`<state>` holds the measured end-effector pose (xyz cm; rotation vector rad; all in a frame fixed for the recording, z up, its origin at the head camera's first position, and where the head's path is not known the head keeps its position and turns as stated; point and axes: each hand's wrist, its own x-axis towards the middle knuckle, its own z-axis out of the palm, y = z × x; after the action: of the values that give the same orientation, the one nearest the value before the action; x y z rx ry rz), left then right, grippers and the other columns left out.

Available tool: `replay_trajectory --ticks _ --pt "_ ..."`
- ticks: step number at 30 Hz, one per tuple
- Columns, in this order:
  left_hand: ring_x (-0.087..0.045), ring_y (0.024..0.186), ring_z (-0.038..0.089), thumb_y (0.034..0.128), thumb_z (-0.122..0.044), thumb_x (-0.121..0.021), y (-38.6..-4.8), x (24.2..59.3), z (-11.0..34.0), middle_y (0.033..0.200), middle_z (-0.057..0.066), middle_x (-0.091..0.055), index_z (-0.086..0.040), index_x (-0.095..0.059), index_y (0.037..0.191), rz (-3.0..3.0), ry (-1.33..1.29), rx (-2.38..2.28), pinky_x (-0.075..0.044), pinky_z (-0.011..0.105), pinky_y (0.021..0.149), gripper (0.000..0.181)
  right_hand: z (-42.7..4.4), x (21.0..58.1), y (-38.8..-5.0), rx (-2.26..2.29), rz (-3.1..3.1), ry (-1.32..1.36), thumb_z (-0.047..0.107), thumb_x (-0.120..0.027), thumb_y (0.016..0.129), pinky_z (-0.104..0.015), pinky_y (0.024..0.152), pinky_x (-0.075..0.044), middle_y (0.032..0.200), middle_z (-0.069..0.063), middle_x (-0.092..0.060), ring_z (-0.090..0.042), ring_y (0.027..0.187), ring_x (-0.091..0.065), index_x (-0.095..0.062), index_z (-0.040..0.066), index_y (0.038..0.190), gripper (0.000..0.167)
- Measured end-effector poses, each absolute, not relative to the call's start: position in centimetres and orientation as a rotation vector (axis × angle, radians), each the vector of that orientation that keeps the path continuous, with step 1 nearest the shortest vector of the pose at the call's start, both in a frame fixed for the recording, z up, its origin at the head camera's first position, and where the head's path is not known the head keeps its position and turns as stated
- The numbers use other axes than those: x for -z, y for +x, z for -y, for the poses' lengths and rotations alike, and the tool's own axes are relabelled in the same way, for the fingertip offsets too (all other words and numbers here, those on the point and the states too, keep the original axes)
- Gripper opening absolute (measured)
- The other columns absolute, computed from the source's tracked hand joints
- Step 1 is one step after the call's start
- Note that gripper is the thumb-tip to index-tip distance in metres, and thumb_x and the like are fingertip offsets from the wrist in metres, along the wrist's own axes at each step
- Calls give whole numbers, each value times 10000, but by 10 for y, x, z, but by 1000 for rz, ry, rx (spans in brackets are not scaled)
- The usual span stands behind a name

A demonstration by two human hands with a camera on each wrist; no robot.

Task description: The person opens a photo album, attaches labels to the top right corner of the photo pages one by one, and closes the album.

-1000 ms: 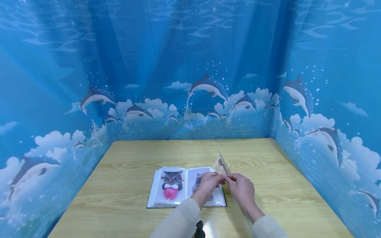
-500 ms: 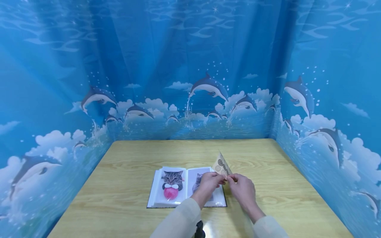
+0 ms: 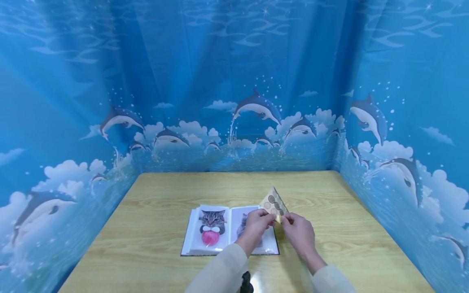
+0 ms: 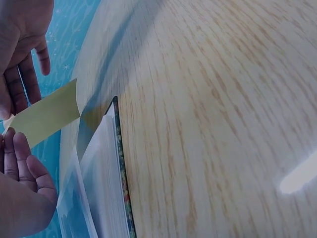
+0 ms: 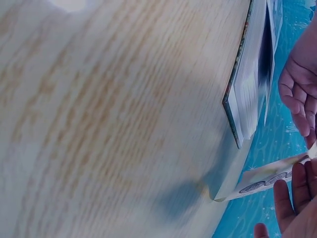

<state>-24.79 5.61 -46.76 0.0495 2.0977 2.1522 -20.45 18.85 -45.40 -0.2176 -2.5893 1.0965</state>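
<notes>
A beige sticker sheet [image 3: 274, 203] with round brown designs stands tilted above the right edge of an open photo album [image 3: 209, 249]. My left hand [image 3: 258, 223] pinches the sheet's near edge on the left. Close beside it, my right hand [image 3: 298, 232] pinches the sheet near its lower right corner. The left wrist view shows the sheet's plain yellowish back [image 4: 47, 114] between both hands. Whether a sticker is lifted off is too small to tell. The album lies under my left forearm, which covers part of the grey cat photo [image 3: 244, 219] on its right page.
The album's left page carries a photo of a tabby cat [image 3: 212, 221] with a pink ball. Everything rests on a wood-grain table [image 3: 165, 191]. Blue curtains [image 3: 183, 81] printed with dolphins enclose the table at the back and sides.
The sticker sheet has turned to face up more, showing more of its round designs. My fingertips have moved slightly apart. The album stays in place.
</notes>
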Motion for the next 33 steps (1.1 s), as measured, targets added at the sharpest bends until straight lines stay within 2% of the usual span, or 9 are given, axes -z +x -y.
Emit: replay_trajectory --ticks 6,13,18,21,24,29,33 --pt "-659 680 122 880 -127 -706 -249 467 -55 791 102 -722 -24 -723 926 -2101 10 -2134 -529 267 674 114 -191 454 -206 -1164 2574 -254 210 -655 921 -310 577 -440 789 -27 -694 -162 639 -546 -747 46 973 195" --pt "-698 752 210 891 -115 -695 -248 468 -55 875 185 -723 -13 -719 946 -2088 -10 -2147 -565 345 740 118 -199 453 -206 -1270 2571 -331 223 -634 944 -340 642 -467 891 -95 -706 -215 733 -583 -728 14 1021 242" --pt "-693 773 209 904 -124 -684 -247 469 -52 903 164 -720 -21 -709 975 -2060 -13 -2148 -565 387 797 128 -210 449 -205 -1269 2561 -363 224 -614 957 -370 707 -475 967 -129 -712 -237 797 -604 -715 -5 1058 270" --pt "-676 743 162 898 -127 -692 -247 471 -51 871 123 -720 -35 -709 945 -2072 -30 -2124 -562 343 758 104 -215 446 -204 -1318 2555 -399 232 -589 975 -326 635 -473 956 -115 -694 -198 730 -563 -689 -19 1105 300" --pt "-675 732 169 887 -123 -706 -247 471 -52 840 97 -720 -43 -703 893 -2102 -49 -2074 -550 294 704 80 -219 445 -204 -1353 2551 -422 242 -574 986 -303 599 -462 964 -125 -681 -180 702 -537 -672 -25 1132 320" --pt "-653 675 143 872 -101 -724 -243 472 -56 801 101 -719 -44 -701 832 -2206 47 -1905 -523 252 620 73 -221 443 -205 -1393 2547 -454 258 -567 991 -302 600 -466 982 -125 -667 -186 725 -540 -661 -14 1153 330" --pt "-601 601 127 850 -101 -744 -237 469 -58 702 63 -686 -50 -723 796 -2369 202 -1721 -460 215 522 78 -220 443 -205 -1382 2540 -460 265 -573 985 -305 632 -468 1026 -127 -674 -205 776 -554 -668 5 1156 326"
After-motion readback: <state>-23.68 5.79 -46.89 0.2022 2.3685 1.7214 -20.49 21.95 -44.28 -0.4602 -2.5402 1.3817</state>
